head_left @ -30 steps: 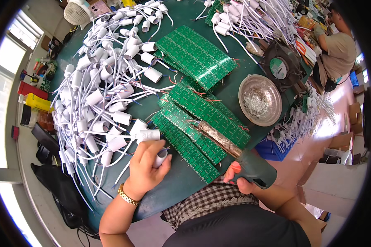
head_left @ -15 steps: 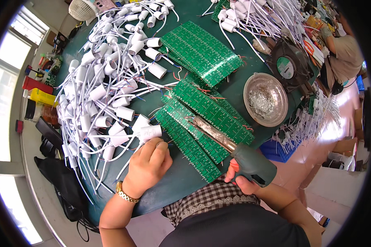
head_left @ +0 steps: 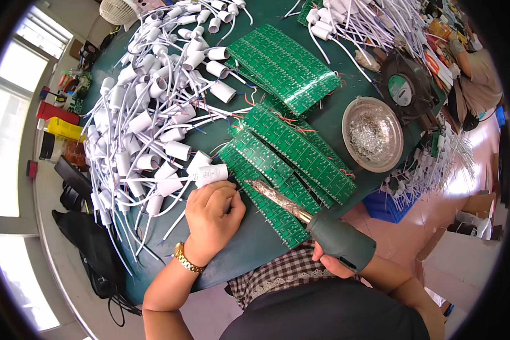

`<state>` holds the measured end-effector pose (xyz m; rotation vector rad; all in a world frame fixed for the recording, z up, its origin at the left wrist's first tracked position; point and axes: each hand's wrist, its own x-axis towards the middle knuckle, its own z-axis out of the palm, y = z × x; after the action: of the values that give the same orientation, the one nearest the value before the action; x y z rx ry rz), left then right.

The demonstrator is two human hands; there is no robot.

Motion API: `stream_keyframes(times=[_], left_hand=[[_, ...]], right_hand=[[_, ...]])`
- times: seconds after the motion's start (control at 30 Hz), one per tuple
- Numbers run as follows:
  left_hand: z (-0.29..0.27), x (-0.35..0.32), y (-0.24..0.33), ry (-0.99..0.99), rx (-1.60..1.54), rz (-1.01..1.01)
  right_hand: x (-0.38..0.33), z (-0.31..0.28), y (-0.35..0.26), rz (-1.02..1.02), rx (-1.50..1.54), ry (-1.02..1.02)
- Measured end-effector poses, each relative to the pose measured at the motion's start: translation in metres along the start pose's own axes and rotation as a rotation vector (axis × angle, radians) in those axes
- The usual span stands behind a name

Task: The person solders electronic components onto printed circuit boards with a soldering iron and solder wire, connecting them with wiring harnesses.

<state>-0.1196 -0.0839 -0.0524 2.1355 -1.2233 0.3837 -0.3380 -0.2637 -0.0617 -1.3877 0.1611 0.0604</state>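
My left hand (head_left: 215,212) is closed, its fingers curled at the left edge of the green circuit boards. What its fingertips pinch is hidden. A white lamp holder (head_left: 212,175) with a white cable lies just beyond its knuckles. In my right hand (head_left: 332,262) is a large soldering iron (head_left: 340,239) with a dark green handle. Its pale, wrapped-looking barrel (head_left: 277,200) slants across the boards, the tip close to my left hand. Beneath it several long circuit boards (head_left: 297,150) overlap, with red wires at their edges.
White lamp holders (head_left: 139,122) with cables pile up on the left. A stack of green boards (head_left: 283,68) lies at the back. To the right stand a metal bowl (head_left: 350,153) of silvery bits and a black fan (head_left: 411,88). Another person (head_left: 481,76) is at far right.
The soldering iron's tip has moved left and nearer, from the middle of the boards toward my left hand. My left hand stays closed by the same lamp holder. The whole view has shifted slightly.
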Motion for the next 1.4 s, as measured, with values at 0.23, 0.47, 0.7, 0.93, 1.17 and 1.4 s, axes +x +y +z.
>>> stream_keyframes(times=[0.23,0.47,0.7,0.93,1.17,1.4], left_hand=[[-0.005,-0.001,0.005,0.031,-0.039,-0.026],[0.002,0.003,0.0,0.086,0.284,-0.005],[0.004,0.003,-0.004,0.086,0.237,-0.036],[0.001,0.006,0.0,0.023,0.262,-0.078],[0.001,0.006,0.001,0.008,0.255,-0.085],[0.002,0.004,-0.002,0.019,0.254,-0.088]], right_hand=[[0.001,-0.008,0.02,-0.288,-0.497,0.023],[0.01,-0.002,0.009,-0.149,-0.399,0.039],[0.016,-0.001,-0.004,-0.177,-0.34,-0.07],[0.003,-0.003,0.006,-0.186,-0.567,-0.012],[-0.004,0.0,0.019,-0.237,-0.676,0.031],[0.009,-0.008,-0.001,-0.288,-0.736,-0.099]])
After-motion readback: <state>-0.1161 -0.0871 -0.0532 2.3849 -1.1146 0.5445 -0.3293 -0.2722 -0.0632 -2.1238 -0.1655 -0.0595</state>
